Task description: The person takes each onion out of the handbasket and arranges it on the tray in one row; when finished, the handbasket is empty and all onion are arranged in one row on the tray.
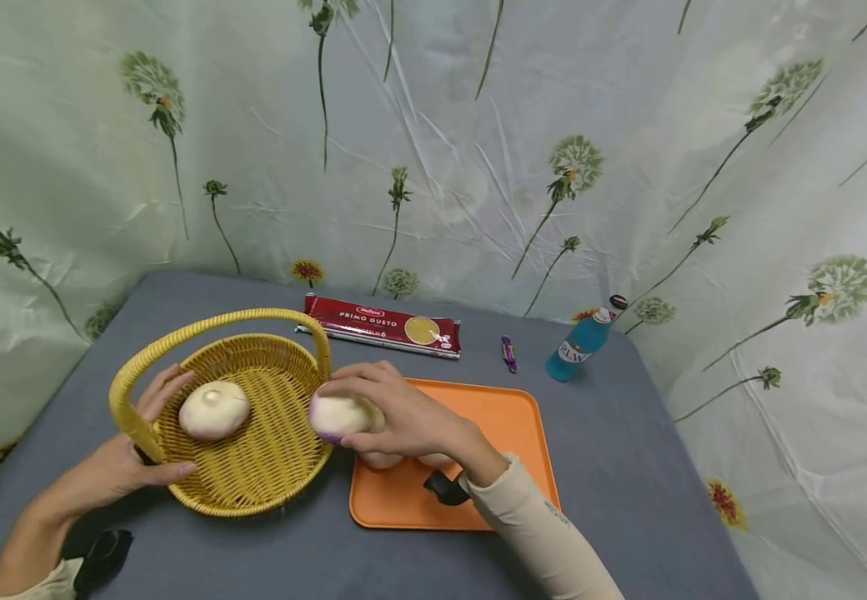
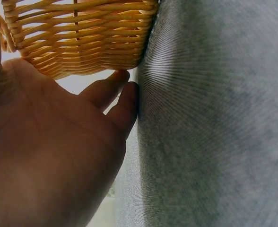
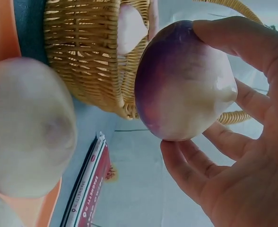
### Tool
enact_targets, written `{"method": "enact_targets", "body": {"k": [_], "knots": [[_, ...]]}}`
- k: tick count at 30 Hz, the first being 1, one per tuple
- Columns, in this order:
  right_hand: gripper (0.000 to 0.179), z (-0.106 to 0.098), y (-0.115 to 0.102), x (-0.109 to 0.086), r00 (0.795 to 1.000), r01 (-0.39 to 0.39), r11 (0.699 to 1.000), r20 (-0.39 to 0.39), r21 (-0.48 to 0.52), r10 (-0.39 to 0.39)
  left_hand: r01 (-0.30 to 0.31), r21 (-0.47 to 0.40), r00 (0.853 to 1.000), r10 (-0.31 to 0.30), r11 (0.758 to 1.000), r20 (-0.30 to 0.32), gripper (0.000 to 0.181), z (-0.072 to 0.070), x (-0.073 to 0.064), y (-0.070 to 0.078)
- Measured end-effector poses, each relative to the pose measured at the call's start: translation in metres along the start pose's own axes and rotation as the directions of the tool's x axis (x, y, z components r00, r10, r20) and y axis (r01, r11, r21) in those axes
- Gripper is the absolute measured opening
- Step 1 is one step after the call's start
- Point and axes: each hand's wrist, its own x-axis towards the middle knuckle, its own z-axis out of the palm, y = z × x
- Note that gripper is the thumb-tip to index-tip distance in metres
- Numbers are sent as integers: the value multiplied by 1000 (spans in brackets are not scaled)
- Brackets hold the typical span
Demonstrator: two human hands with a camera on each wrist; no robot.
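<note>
My right hand (image 1: 403,412) holds a white and purple turnip (image 3: 184,82) between thumb and fingertips, at the right rim of a yellow wicker basket (image 1: 283,492). Inside the basket, toward its left side, lies another turnip (image 1: 214,410). My left hand (image 1: 114,467) grips the basket's left side by the foot of its arched handle, thumb along the rim; the left wrist view shows its lower fingers against the wicker, close to the table. Below my right hand, more turnips (image 3: 30,127) lie on an orange tray (image 1: 504,417), partly hidden by that hand.
A red spaghetti packet (image 1: 381,325) lies behind the basket and tray. Farther right are a small purple-wrapped candy (image 1: 508,354) and a blue bottle (image 1: 583,346) with a dark cap. A flowered curtain (image 1: 463,167) hangs behind the grey table (image 1: 613,483).
</note>
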Motion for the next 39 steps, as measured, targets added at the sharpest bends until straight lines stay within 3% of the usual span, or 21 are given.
{"method": "enact_targets", "body": {"k": [16,39], "knots": [[53,-14,5,-31,989,-121,990,-81,68,127,-3,21,1000,3,1000,0,116,0,5,7],[52,-8,30,-79,951,-222,968,-192,118,241,-25,16,1000,25,1000,2,114,2,0,3]]}}
